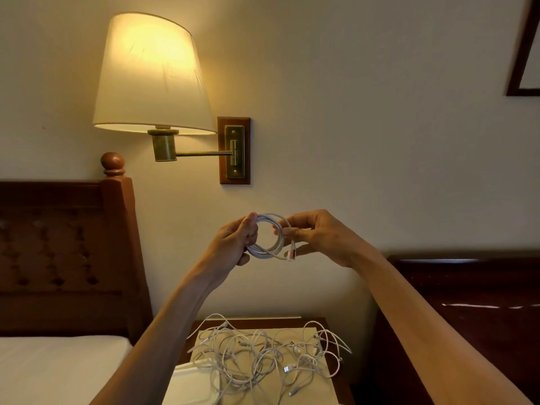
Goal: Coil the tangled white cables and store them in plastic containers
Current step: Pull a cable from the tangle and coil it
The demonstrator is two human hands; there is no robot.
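A white cable wound into a small round coil point(270, 249) is held up in front of the wall, well above the nightstand. My left hand point(233, 244) grips the coil's left side. My right hand point(318, 235) pinches its right side, and the cable's plug end point(290, 254) hangs down below those fingers. Below, a tangled heap of white cables point(263, 358) lies spread over the nightstand. A white plastic container point(191, 385) sits at the nightstand's front left, partly under the tangle and behind my left forearm.
The wooden nightstand point(336, 387) stands between a bed with a white mattress point(58, 369) and carved headboard point(64, 252) on the left and dark wooden furniture point(467, 287) on the right. A lit wall lamp point(152, 77) hangs above.
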